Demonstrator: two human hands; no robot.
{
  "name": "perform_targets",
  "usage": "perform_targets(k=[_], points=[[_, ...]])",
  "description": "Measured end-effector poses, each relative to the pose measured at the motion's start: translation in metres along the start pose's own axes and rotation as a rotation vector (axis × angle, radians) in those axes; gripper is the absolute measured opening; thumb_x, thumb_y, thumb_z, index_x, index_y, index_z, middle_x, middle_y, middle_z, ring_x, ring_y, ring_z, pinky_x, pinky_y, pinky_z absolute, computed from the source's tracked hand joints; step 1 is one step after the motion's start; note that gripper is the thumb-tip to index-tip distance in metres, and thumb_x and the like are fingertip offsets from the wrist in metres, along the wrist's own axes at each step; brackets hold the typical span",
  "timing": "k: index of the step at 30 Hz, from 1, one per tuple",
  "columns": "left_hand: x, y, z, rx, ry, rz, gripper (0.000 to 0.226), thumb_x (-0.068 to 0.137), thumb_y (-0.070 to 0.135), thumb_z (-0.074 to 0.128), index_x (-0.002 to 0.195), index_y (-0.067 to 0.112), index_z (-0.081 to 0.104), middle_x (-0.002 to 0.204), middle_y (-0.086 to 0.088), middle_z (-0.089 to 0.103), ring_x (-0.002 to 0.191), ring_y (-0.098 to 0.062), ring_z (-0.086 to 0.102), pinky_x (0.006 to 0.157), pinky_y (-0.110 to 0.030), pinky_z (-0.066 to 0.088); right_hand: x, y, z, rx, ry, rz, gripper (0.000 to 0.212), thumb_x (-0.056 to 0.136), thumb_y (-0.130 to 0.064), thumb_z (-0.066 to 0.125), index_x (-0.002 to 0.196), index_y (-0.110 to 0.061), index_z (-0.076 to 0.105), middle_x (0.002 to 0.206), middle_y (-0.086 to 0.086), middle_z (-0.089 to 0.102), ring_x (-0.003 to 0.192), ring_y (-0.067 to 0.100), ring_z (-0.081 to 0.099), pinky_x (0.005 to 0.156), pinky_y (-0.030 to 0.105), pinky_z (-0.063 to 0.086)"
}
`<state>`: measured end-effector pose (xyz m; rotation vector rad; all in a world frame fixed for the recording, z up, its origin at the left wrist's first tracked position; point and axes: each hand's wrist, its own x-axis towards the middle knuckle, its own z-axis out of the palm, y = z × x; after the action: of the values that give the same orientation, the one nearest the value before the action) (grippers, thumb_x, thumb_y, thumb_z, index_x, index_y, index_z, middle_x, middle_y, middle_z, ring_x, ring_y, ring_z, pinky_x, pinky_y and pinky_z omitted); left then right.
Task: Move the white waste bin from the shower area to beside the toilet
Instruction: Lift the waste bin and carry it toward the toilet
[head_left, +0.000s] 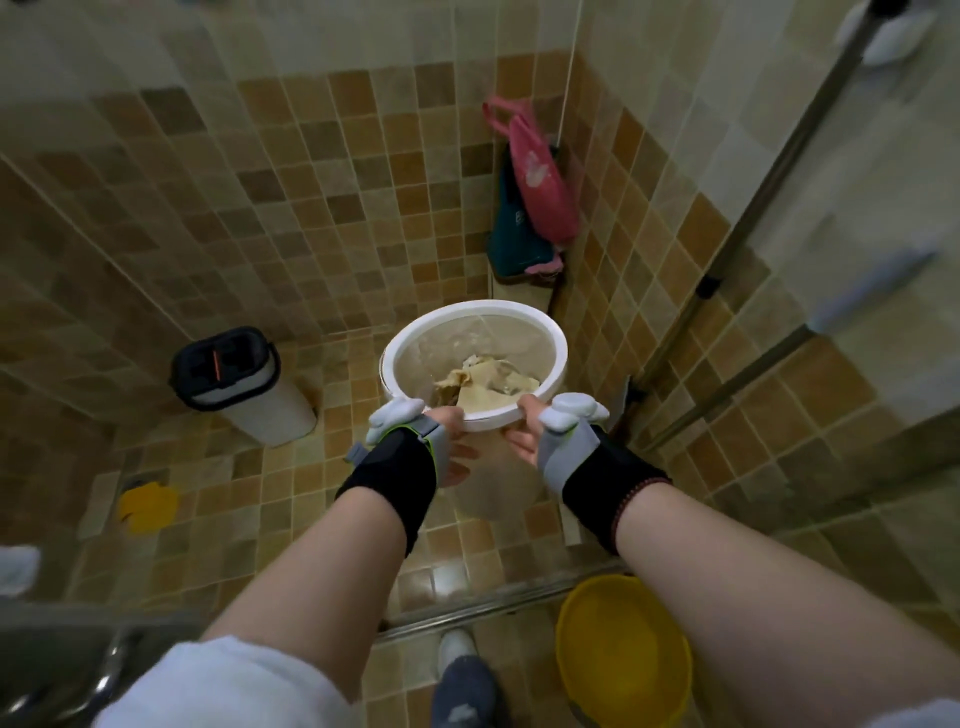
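The white waste bin (415, 332) is round, with a clear liner and crumpled beige paper inside. It is held above the tiled shower floor, in the middle of the view. My left hand (415, 441) grips the near rim on the left side. My right hand (550, 436) grips the near rim on the right side. Both hands wear black and grey wrist braces with white pieces. The toilet is not in view.
A white mop bucket with a black top (234, 384) stands left of the bin. Pink and teal bags (535, 197) hang in the far corner. A yellow basin (623, 660) sits near right, outside the shower's metal door track (493, 608). A yellow object (148, 506) lies on the left floor.
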<state>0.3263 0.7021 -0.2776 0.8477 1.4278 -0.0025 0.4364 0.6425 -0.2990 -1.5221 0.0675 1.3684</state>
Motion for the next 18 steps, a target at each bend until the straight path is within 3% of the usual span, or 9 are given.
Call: perform_targets(k=[5, 9, 11, 15, 18], points=[[-0.056, -0.051, 0.012, 0.017, 0.006, -0.042, 0.034, 0.097, 0.036, 0.040, 0.080, 0.010, 0.055, 0.070, -0.010, 0.068, 0.067, -0.026, 0.057, 0.062, -0.025, 0.043, -0.062, 0.039, -0.027, 0.131, 0.017, 0.000, 0.054, 0.102, -0.026, 0.038, 0.152, -0.014, 0.022, 0.154, 0.010, 0.036, 0.137, 0.028, 0.043, 0.108, 0.034, 0.036], [-0.095, -0.112, 0.017, 0.010, 0.027, -0.071, 0.036, 0.096, 0.037, 0.042, 0.074, 0.011, 0.053, 0.064, -0.009, 0.068, 0.065, -0.024, 0.056, 0.061, -0.024, 0.041, -0.100, 0.087, -0.054, 0.075, 0.023, 0.070, 0.056, 0.101, -0.031, 0.041, 0.151, -0.013, 0.024, 0.153, 0.011, 0.037, 0.137, 0.029, 0.044, 0.108, 0.035, 0.038], [-0.106, -0.132, 0.017, 0.007, 0.028, -0.090, 0.034, 0.096, 0.037, 0.044, 0.077, 0.010, 0.054, 0.073, -0.010, 0.066, 0.065, -0.023, 0.056, 0.060, -0.025, 0.042, -0.113, 0.104, -0.059, 0.060, 0.039, 0.070, 0.057, 0.100, -0.031, 0.043, 0.151, -0.013, 0.024, 0.153, 0.012, 0.037, 0.136, 0.030, 0.044, 0.108, 0.037, 0.038], [-0.127, -0.166, 0.011, 0.022, 0.046, -0.114, 0.032, 0.094, 0.038, 0.050, 0.104, 0.009, 0.058, 0.107, -0.015, 0.064, 0.071, -0.026, 0.056, 0.076, -0.033, 0.045, -0.143, 0.138, -0.063, 0.043, 0.052, 0.021, 0.060, 0.099, -0.030, 0.045, 0.152, -0.013, 0.022, 0.152, 0.013, 0.038, 0.134, 0.031, 0.047, 0.110, 0.039, 0.039], [-0.141, -0.191, 0.007, 0.052, 0.049, -0.116, 0.034, 0.094, 0.039, 0.051, 0.106, 0.008, 0.058, 0.108, -0.017, 0.064, 0.069, -0.027, 0.056, 0.074, -0.033, 0.046, -0.164, 0.160, -0.069, 0.089, 0.073, 0.030, 0.058, 0.099, -0.028, 0.045, 0.151, -0.010, 0.024, 0.151, 0.016, 0.040, 0.135, 0.031, 0.046, 0.110, 0.038, 0.039]])
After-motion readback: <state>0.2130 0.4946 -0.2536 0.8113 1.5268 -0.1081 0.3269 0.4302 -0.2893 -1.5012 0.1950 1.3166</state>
